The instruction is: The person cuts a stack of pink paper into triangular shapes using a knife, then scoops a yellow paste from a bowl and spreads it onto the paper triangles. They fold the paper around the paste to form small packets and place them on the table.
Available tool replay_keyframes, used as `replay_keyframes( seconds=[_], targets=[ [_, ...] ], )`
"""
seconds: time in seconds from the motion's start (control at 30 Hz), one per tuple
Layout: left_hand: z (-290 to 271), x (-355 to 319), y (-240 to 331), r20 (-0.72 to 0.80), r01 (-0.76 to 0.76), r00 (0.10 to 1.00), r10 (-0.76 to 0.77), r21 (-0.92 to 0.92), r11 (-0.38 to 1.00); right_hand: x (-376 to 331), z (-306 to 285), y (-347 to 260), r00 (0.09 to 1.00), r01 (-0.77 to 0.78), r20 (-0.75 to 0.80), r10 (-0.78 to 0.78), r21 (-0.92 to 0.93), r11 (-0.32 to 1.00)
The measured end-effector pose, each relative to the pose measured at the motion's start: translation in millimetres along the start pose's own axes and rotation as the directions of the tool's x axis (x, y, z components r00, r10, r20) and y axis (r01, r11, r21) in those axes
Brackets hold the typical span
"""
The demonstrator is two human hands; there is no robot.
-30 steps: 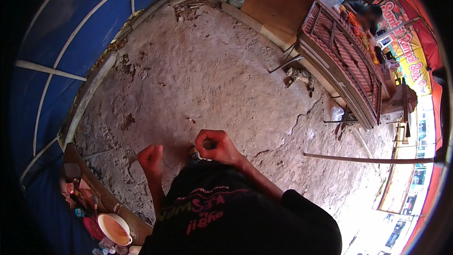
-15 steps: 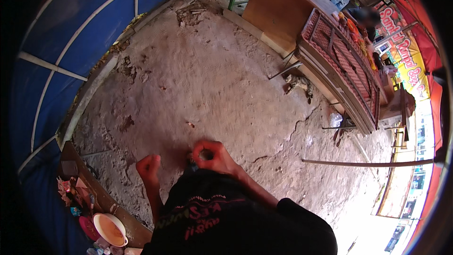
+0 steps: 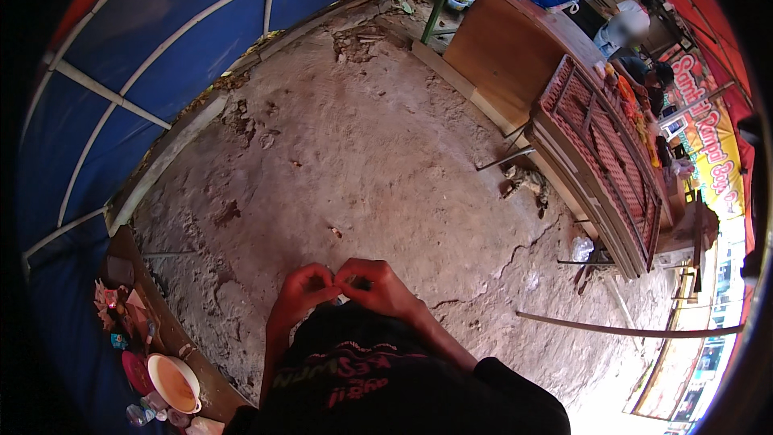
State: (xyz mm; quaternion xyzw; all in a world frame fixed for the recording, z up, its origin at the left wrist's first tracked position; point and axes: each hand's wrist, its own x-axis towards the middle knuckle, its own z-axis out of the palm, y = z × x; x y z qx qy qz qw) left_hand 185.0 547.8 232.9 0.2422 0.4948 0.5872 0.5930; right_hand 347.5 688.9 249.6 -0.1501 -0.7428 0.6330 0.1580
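Observation:
My left hand [image 3: 301,292] and my right hand [image 3: 378,287] meet at the fingertips in front of my black shirt [image 3: 403,370], low in the middle of the view. The fingers of both are curled into pinches, thumbs toward the fingertips. A small pale bit shows just below where they touch, too small to name. What the fingertips hold, if anything, is hidden.
Rough earthen floor [image 3: 386,145] spreads ahead. Folded tables [image 3: 600,149] lean at a wooden counter [image 3: 499,52] on the right, near a cat [image 3: 527,185]. Two people stand behind it. A cream basin [image 3: 173,383] rests on a bench lower left. Blue tarp [image 3: 193,56] walls the left.
My left hand has come up and rightward to meet my right hand, which has shifted slightly right and down. The surroundings sit lower and farther right in the view.

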Motion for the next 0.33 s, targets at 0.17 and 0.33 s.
replay_keyframes(
  seconds=[0.17, 0.33],
  targets=[
    [11, 21, 0, -0.04, 0.031, 0.999, -0.032, -0.018, 0.999, 7, -26, 6, 0.999, 0.049, 0.026, -0.047, -0.051, 0.998],
    [22, 46, 1, -0.038, 0.032, 0.999, -0.028, 0.111, 0.993, 6, -52, 15, 0.996, -0.09, 0.0, 0.09, 0.046, 0.995]
  ],
)
